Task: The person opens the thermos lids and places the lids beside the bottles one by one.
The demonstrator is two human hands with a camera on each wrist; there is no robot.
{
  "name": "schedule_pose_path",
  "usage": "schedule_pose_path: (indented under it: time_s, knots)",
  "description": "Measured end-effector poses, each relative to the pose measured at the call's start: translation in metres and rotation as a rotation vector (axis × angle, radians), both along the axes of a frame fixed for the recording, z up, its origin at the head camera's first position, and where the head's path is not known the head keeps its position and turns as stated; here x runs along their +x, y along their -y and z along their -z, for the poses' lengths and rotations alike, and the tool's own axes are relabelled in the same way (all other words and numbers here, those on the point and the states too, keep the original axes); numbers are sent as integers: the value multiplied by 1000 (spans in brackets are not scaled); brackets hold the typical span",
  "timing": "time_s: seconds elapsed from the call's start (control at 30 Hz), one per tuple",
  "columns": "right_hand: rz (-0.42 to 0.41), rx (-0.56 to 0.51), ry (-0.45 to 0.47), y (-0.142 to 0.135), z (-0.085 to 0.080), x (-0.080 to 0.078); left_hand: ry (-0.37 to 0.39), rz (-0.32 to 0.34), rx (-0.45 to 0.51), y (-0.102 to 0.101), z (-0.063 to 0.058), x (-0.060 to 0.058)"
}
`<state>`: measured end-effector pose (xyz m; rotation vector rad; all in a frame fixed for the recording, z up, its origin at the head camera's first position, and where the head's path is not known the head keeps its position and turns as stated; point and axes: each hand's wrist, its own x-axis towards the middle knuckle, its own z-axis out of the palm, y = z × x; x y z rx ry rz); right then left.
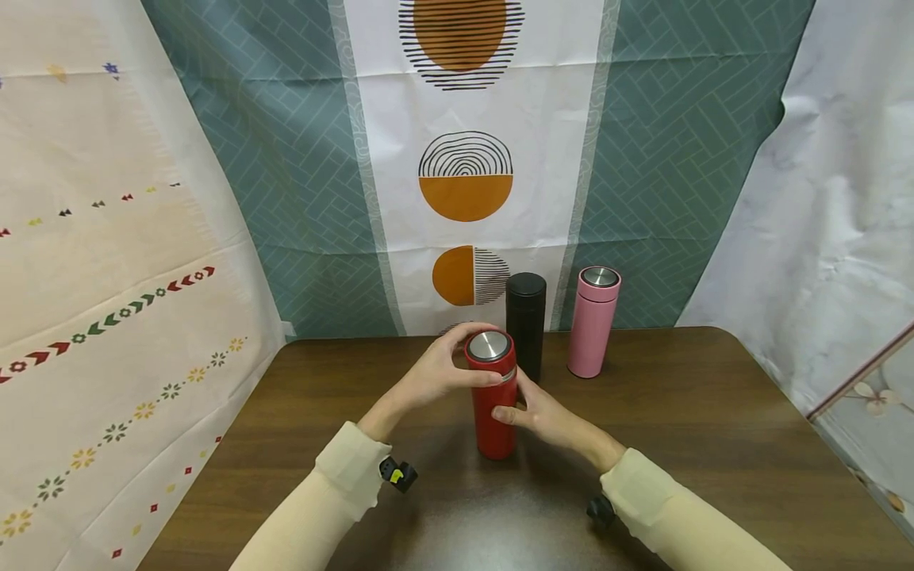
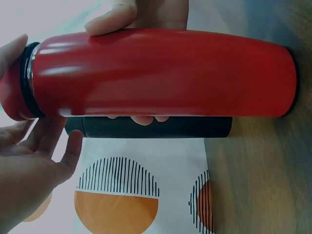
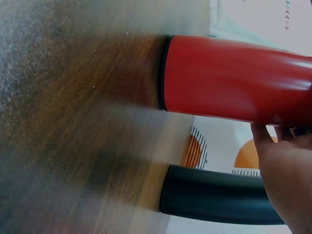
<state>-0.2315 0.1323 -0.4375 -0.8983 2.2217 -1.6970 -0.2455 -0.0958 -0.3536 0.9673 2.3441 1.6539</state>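
Note:
A red thermos (image 1: 495,432) with a steel-topped lid (image 1: 489,346) is upright in front of me, its base at or close over the wooden table. My left hand (image 1: 437,371) holds it round the lid, thumb in front and fingers behind. Lower down, my right hand (image 1: 550,416) grips the body from the right, with the thumb across the front. The left wrist view shows a black ring and a thin metallic band between the lid and the red body (image 2: 170,73). Part of the right fingers is hidden behind the thermos.
A black thermos (image 1: 527,313) stands just behind the red one, partly covered by it and my right hand. Farther right stands a pink thermos (image 1: 593,337) with a steel-topped lid. The brown wooden table (image 1: 685,428) ends at a patterned cloth (image 1: 464,119) hanging behind.

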Motion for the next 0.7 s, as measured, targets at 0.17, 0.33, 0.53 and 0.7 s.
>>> schedule_pose_path:
  time_s: [0.17,0.33,0.53,0.7]
  knots:
    - [-2,8,4,-1,0,0,-15,-30,39,-2,0,1]
    - [4,15,8,-1,0,0,-35,-37,68,0,-4,0]
    - [-3,-2,10,-1,1,0,-27,-9,129,6,-7,1]
    - [-2,-2,12,0,1,0,2,14,208,13,-8,2]
